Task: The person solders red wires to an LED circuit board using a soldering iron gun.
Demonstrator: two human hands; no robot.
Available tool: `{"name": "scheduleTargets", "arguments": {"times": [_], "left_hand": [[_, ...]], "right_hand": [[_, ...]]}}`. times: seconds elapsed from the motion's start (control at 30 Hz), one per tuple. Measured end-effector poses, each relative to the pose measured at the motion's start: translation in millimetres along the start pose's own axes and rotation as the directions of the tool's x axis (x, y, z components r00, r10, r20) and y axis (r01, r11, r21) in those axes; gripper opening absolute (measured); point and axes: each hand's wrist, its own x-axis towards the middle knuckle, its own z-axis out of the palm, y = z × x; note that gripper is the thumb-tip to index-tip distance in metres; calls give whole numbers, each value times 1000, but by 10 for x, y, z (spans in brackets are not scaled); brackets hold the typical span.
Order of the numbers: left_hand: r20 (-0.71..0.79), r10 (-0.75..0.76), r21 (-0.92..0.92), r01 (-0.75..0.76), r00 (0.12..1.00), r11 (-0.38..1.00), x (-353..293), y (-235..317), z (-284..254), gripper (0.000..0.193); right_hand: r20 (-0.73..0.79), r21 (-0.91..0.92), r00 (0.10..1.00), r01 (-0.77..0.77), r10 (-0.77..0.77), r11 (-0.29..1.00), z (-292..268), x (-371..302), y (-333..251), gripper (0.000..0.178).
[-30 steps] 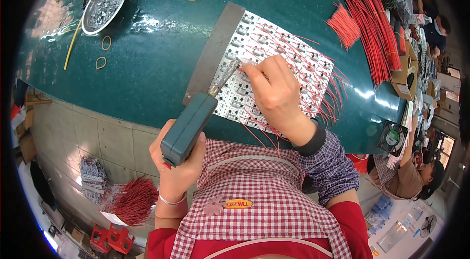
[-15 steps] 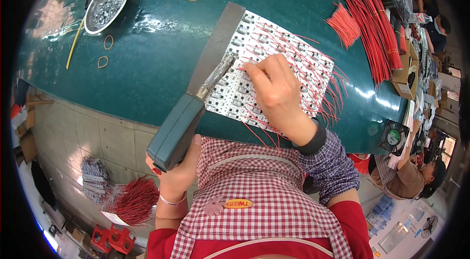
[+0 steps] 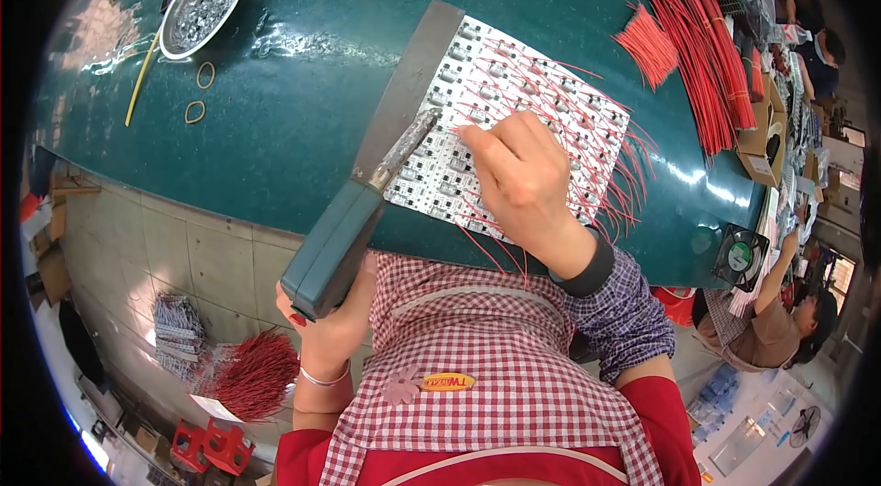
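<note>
Looking at the white board [image 3: 448, 181], you see that your right hand [image 3: 525, 176] is over its middle and your left hand [image 3: 335, 328] is off its near left corner. Your left hand is wrapped around a green tool [image 3: 332, 247]. The tool's long side runs on a slant, from outside that corner up and over the board's left part. Its metal tip [image 3: 407, 148] points away from you and a bit to the right. Your right thumb and finger are pinched close on a thin red wire [image 3: 456, 129], and its end pokes out to the left. That end is just beside the tool's tip, on the tip's right, with a small gap between. Your right hand is much nearer to this spot than your left. You cannot tell if the tip touches the board. More red wires [image 3: 633, 176] hang over the board's right edge, and a gray strip [image 3: 404, 82] lies along its left edge.
</note>
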Motion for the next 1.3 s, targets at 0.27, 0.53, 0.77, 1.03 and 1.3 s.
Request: {"name": "scheduleTargets", "arguments": {"times": [0.27,0.53,0.77,1.03,1.3], "left_hand": [[46,-42,-10,42,998,999,-15,6,-4,18],[97,-62,-13,64,993,998,-14,1,-32,19],[152,-80,44,74,985,996,13,58,-53,16],[124,-71,52,65,990,997,-38,0,-55,18],[59,-39,-6,40,998,999,-87,-43,-67,22]], "right_hand": [[32,13,999,-5,5,1000,24,-9,-3,25],[26,22,1000,-7,6,1000,20,19,-15,28],[27,4,1000,1,-1,1000,22,28,-28,25],[76,-20,997,-1,3,1000,7,35,-48,25],[48,-21,999,-2,3,1000,24,31,-46,25]]}}
